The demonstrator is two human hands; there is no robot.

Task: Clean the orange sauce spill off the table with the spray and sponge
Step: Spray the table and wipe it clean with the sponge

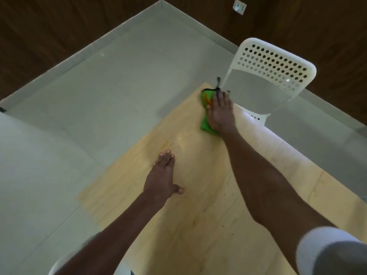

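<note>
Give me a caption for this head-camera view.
Right hand presses a green sponge onto the wooden table; left hand rests flat.

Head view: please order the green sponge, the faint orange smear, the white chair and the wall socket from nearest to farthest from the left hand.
From the left hand:
1. Orange smear, just beyond its fingertips.
2. Green sponge, under the right hand.
3. White chair, behind the table's far corner.
4. Wall socket, on the wall.

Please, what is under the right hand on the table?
Under the right hand lies a green sponge with orange smears, pressed onto the wooden table. The hand covers most of it, and the table surface beneath cannot be seen.
</note>
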